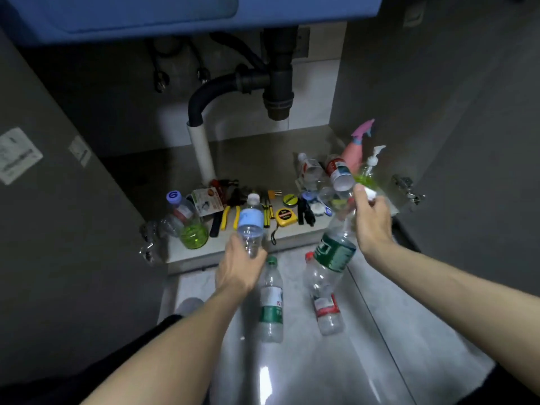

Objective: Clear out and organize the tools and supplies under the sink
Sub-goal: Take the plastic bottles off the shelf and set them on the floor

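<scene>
Head: each hand (238, 267) gripping bottles (250, 222)

Both forearms are bare to the frame's edge, with no sleeves, watch or rings on the left hand (239, 264) or right hand (372, 220).

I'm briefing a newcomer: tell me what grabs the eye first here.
Both hands hold plastic bottles: the left hand a blue-labelled bottle, the right hand a green-labelled bottle. Two more bottles lie on the floor between the arms. Behind, a black drain pipe hangs over scattered tools.
</scene>
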{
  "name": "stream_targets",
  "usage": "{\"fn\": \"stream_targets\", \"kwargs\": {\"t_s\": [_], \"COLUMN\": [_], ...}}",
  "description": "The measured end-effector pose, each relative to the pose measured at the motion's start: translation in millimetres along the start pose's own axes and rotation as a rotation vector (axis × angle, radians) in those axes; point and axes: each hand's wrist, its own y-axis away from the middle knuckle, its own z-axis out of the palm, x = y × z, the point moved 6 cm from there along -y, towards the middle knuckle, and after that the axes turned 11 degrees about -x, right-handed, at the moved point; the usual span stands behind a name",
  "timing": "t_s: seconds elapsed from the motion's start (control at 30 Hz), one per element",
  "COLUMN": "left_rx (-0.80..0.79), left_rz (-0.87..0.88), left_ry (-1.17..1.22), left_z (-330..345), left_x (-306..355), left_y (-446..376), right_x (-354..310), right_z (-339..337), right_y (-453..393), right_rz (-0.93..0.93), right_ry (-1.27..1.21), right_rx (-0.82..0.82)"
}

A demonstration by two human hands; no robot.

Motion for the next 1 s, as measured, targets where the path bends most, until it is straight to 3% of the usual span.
{"fn": "stream_targets", "kwargs": {"t_s": [0.3, 0.43, 0.63, 0.87, 1.0], "left_rx": [-0.319, -0.374, -0.454, -0.502, -0.556], "left_rz": [-0.028, -0.102, -0.172, -0.274, -0.331], "left_ry": [-0.023, 0.005, 0.014, 0.061, 0.092], "left_z": [75.6, 107.0, 138.8, 155.2, 169.2], "left_x": [-56.2, -78.4, -100.5, -107.8, -112.0], "left_y": [132.4, 176.3, 213.1, 226.4, 230.5], "right_x": [161.0, 228.2, 254.1, 253.5, 273.9], "right_z": [-37.4, -35.3, -16.2, -4.6, 17.1], "right_y": [111.6, 167.2, 205.3, 223.4, 250.3], "right_rz": [0.564, 0.740, 0.730, 0.751, 0.779], "right_ry": [0.043, 0.128, 0.216, 0.594, 0.572], "right_rx": [-0.202, -0.271, -0.337, -0.644, -0.707]}}
